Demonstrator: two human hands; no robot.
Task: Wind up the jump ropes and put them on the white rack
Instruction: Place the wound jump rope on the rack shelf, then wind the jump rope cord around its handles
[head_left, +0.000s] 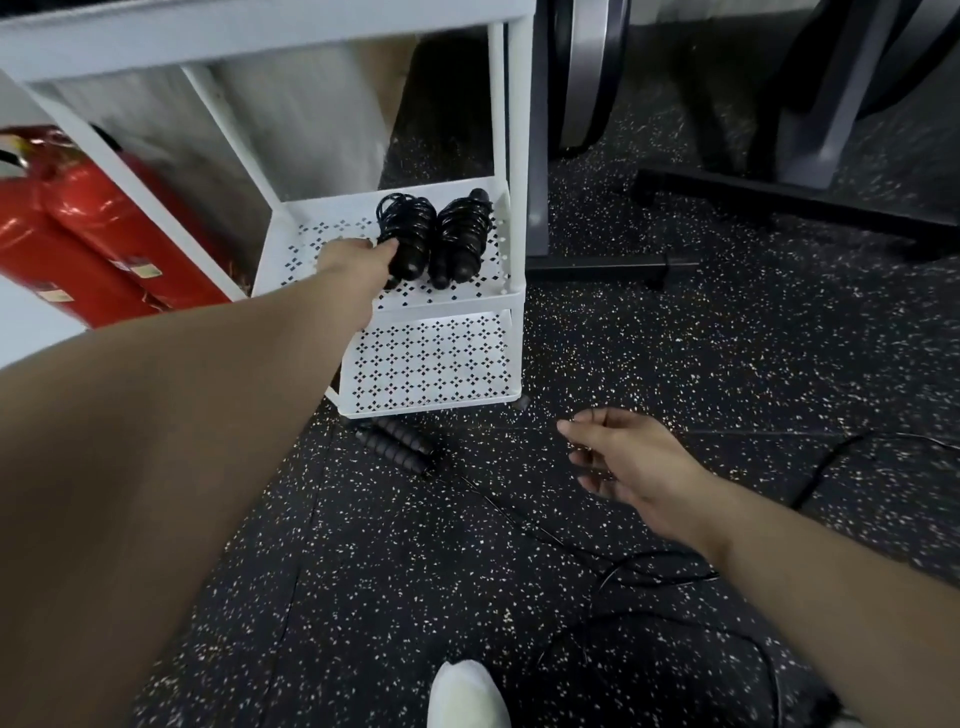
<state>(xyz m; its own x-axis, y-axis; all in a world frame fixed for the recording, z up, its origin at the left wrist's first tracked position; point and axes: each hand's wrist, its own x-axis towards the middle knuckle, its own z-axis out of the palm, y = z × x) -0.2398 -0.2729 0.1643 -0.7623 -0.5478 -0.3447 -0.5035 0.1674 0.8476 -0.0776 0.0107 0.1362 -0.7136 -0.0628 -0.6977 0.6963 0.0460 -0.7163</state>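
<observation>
White rack (514, 156) w/ perforated trays stands on black speckled floor (649, 364). Middle tray (322, 234): two wound ropes side by side, touching, near the right rim – left bundle (410, 228), right bundle (462, 234), handles pointing to the front edge. Left hand (358, 260) touches the left bundle at its handle end. Bottom tray (431, 364) sits lower, just above floor. On floor: loose rope handles (400, 441) just in front of bottom tray, cord (545, 530) trailing off to the right in loops. Also on floor: red extinguishers (78, 234) left of rack, dark machine base (779, 202) to the right, white shoe (467, 696) at bottom edge.
</observation>
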